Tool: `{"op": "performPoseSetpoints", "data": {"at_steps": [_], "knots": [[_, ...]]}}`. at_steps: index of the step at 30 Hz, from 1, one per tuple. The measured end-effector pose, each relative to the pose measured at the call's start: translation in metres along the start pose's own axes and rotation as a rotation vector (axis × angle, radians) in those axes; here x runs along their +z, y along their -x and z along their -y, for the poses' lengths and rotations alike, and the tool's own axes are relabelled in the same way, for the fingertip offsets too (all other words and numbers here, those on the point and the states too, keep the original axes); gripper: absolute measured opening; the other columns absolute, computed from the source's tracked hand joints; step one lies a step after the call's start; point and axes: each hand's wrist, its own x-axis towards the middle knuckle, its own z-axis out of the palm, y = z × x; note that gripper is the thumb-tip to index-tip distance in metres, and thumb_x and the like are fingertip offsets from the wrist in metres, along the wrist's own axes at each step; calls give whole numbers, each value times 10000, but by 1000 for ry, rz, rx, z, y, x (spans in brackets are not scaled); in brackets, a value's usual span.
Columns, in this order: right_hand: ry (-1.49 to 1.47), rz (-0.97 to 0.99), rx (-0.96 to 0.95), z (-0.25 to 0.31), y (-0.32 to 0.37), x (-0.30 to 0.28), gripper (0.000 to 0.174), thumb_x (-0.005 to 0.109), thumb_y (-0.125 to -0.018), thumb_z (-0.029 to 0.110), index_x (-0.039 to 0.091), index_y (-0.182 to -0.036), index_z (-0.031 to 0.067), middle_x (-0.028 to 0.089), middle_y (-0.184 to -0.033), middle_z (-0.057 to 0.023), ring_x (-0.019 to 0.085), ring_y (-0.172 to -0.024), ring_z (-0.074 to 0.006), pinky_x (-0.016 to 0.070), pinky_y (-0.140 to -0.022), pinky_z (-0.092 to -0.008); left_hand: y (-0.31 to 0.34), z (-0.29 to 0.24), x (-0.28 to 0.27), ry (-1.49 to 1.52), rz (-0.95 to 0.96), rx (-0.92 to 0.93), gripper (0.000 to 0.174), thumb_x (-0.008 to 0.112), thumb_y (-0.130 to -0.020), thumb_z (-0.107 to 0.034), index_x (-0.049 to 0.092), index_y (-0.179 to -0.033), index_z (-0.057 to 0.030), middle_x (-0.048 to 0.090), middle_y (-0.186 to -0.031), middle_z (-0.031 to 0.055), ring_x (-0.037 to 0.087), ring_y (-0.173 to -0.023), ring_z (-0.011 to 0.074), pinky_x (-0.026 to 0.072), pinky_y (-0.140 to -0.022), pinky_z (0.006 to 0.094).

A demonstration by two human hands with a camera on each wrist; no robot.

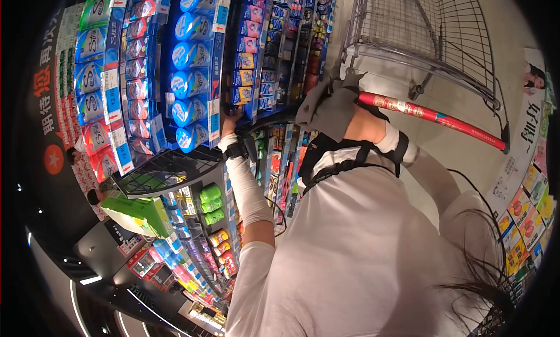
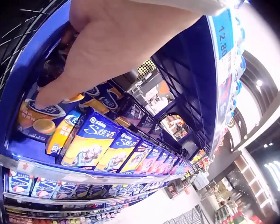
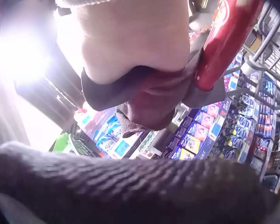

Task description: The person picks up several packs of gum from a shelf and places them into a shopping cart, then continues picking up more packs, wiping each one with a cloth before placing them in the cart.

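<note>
My left hand (image 1: pixel 228 124) reaches into a blue shelf tray of small packs. In the left wrist view its thumb lies against the upper part of a dark blue and orange candy pack (image 2: pixel 37 119) with a mango picture. Its other fingers are lost in shadow. Beside that pack stands a row of yellow-fronted candy boxes (image 2: pixel 91 140). On my other side, the right hand (image 1: pixel 354 122) is covered by grey fabric (image 1: pixel 326 106) and grips the end of the red shopping cart handle (image 1: pixel 431 112). The fabric hides its fingertips.
Several blue-lidded gum tubs (image 1: pixel 191 86) fill the rack left of my left hand. Below them juts a black wire shelf (image 1: pixel 169 176). The wire shopping cart (image 1: pixel 402 22) stands on the pale floor at right. A poster (image 1: pixel 516 162) edges the far right.
</note>
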Motion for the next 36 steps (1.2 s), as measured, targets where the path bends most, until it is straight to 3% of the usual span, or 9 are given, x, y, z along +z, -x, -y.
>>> {"op": "performPoseSetpoints", "data": {"at_steps": [5, 13, 15, 17, 20, 25, 27, 32, 36], "knots": [[52, 62, 10, -8, 0, 1, 67, 535, -765, 97, 564, -817, 66, 563, -770, -99, 579, -711, -253, 446, -603, -366, -8, 22, 4, -267, 45, 61, 425, 827, -588, -240, 578, -825, 10, 576, -686, 53, 538, -612, 186, 448, -590, 328], [161, 163, 16, -16, -10, -4, 89, 532, -773, 100, 564, -850, 69, 561, -799, -105, 576, -745, -248, 444, -622, -363, 10, -1, -2, 1, -55, -36, 326, 776, -636, -167, 587, -845, -3, 620, -732, 84, 581, -644, 228, 461, -625, 344], [180, 190, 18, -17, -3, -7, 95, 531, -775, 101, 563, -859, 70, 561, -806, -106, 576, -754, -247, 443, -626, -362, 20, -16, -2, -379, -109, 51, 261, 740, -657, -116, 595, -858, -33, 637, -766, 110, 609, -691, 275, 470, -660, 357], [202, 220, 14, -25, -11, -5, 101, 531, -777, 102, 563, -867, 71, 561, -814, -108, 575, -763, -246, 442, -631, -361, 26, -28, -5, -412, -93, 27, 266, 753, -670, -152, 596, -857, -48, 638, -788, 130, 610, -716, 312, 468, -651, 371], [235, 266, 7, -28, -12, -7, 110, 529, -780, 103, 563, -880, 72, 560, -825, -110, 574, -775, -244, 441, -637, -360, 43, -51, -3, -595, -280, 165, 289, 765, -673, -220, 585, -816, -45, 610, -759, 134, 588, -723, 328, 444, -623, 402], [285, 348, -5, -30, -19, -4, 125, 527, -785, 105, 562, -901, 74, 559, -843, -114, 572, -797, -241, 440, -649, -358, 66, -57, -11, -615, -359, 270, 266, 757, -660, -200, 586, -803, -54, 605, -769, 130, 581, -775, 326, 441, -676, 406], [310, 381, -8, -31, -20, -5, 131, 526, -787, 105, 562, -909, 74, 559, -850, -115, 572, -806, -240, 439, -653, -357, 74, -72, -19, -679, -382, 282, 308, 733, -664, -103, 586, -931, -61, 609, -856, 142, 573, -854, 347, 436, -737, 419], [360, 461, -9, -35, -21, -2, 146, 524, -792, 107, 562, -930, 76, 558, -869, -119, 570, -827, -236, 437, -665, -355, 86, -82, -13, -600, -172, 109, 341, 730, -663, -101, 545, -943, -39, 583, -938, 165, 570, -862, 359, 454, -742, 446], [404, 524, -5, -34, -17, -3, 159, 523, -796, 109, 561, -947, 77, 557, -883, -122, 569, -844, -234, 436, -674, -354, 74, -69, -5, -588, -247, 52, 296, 714, -712, -155, 558, -948, -67, 619, -878, 144, 590, -831, 367, 465, -722, 435]]}}
